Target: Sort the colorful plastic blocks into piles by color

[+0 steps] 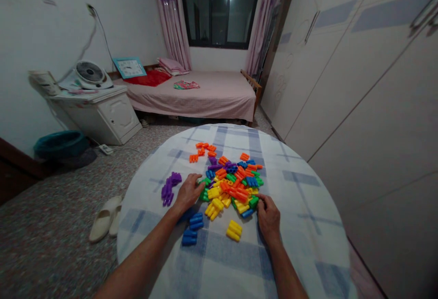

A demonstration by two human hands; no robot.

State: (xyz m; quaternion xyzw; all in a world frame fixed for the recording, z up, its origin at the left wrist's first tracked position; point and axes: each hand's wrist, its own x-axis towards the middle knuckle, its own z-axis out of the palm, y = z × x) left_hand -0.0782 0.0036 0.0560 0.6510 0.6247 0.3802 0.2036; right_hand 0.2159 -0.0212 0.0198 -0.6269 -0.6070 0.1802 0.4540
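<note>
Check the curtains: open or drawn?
Open. The pink curtains hang bunched at either side, and the dark window shows bare between them.

A single head-worn camera looks forward and down over the round bench [301, 226], close enough that both forearms enter from the bottom edge and the hands sit in the lower middle. Its wide, curved view also takes in the far bed [212, 93], window [219, 7] and wardrobe [359, 84].
</note>
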